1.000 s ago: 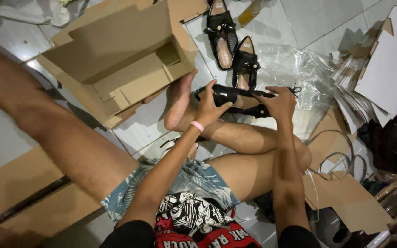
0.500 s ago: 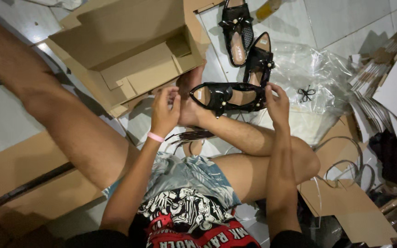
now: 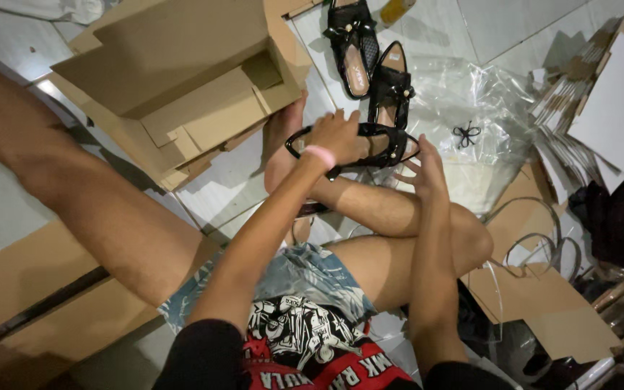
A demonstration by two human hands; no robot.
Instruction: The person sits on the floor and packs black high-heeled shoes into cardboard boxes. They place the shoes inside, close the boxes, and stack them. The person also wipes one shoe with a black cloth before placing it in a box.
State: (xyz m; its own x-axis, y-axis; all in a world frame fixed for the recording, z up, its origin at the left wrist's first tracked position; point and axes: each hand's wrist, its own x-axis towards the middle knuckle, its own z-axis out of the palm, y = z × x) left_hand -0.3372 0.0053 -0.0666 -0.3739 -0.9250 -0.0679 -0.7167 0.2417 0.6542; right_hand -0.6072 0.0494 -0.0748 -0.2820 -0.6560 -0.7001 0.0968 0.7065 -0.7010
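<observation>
The person sat on the tiled floor with one leg stretched out to the left and the other folded in front, and both arms reached forward over the bent shin. The left hand, a pink band at its wrist, lay over the middle of a black flat shoe, its fingers curled down and closed on the shoe's upper edge. The shoe was held just above the foot and shin, lying sideways across the view, with its tan insole showing toward the right end. The right hand was just beside the shoe's right end, fingers spread apart and slightly bent, gripping nothing; whether a fingertip touched the shoe could not be told. Two more black shoes lay on the floor beyond the hands, side by side and pointing away, the nearer one close to the held shoe. An open cardboard box stood to the left of them, its flaps splayed, close by the toes. Crumpled clear plastic wrapping lay to the right, with a small black bow resting on it, and flattened cardboard sheets covered the floor farther right.
</observation>
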